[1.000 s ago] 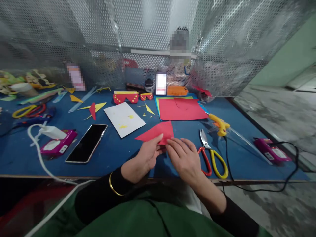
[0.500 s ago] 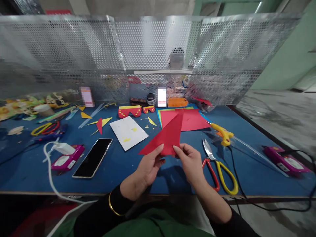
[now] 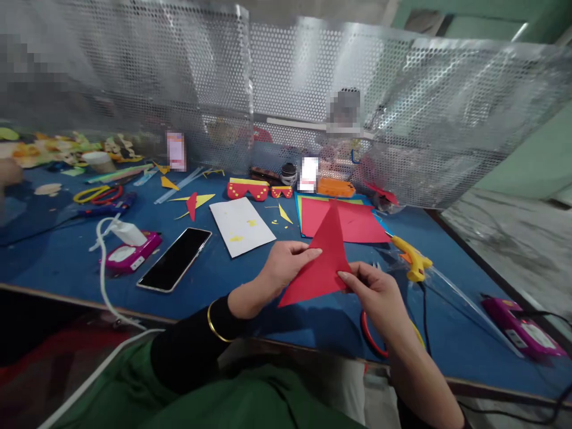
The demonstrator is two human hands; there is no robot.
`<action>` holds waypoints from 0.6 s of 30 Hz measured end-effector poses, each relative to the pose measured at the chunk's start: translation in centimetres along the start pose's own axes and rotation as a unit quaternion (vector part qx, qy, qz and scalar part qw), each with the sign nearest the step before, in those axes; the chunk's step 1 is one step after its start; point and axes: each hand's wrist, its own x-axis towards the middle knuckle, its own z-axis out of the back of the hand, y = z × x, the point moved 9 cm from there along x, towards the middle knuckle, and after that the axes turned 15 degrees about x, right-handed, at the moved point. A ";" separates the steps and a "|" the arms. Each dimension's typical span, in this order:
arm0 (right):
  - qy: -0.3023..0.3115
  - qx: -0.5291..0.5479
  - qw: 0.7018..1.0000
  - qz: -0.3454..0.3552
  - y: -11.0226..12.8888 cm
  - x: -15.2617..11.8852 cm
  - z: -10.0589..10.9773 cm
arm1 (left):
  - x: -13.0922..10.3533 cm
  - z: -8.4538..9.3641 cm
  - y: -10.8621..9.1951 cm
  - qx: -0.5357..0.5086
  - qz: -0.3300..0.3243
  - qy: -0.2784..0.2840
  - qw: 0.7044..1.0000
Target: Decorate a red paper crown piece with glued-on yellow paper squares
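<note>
A triangular piece of red paper [image 3: 322,262] is held above the blue table, its narrow tip pointing away from me. My left hand [image 3: 286,265] pinches its left edge, thumb on top. The lower right corner is gripped between the thumb and fingers of my right hand [image 3: 373,289]. Beneath my right forearm lie scissors [image 3: 370,333] with red and yellow handles, mostly hidden. Beyond the held paper rests a stack of coloured sheets [image 3: 364,223], red on top. A white sheet [image 3: 239,223] with yellow scraps lies left of my hands.
A black phone [image 3: 176,259] and a purple power strip [image 3: 149,244] lie at left. On the right are a yellow glue gun [image 3: 411,256] and another purple power strip [image 3: 522,328]. Red-and-yellow paper glasses [image 3: 248,189] stand near the perforated metal screen [image 3: 286,77]. Another person's hand [image 3: 9,173] shows far left.
The view has turned and tilted. My left hand has slid up the red paper's left edge from its bottom edge. The paper and my right hand now cover more of the scissors.
</note>
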 end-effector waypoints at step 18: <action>-0.017 0.004 1.000 0.006 0.2 1.7 -0.4 | 1.5 -1.4 1.3 -0.176 0.065 0.052 0.981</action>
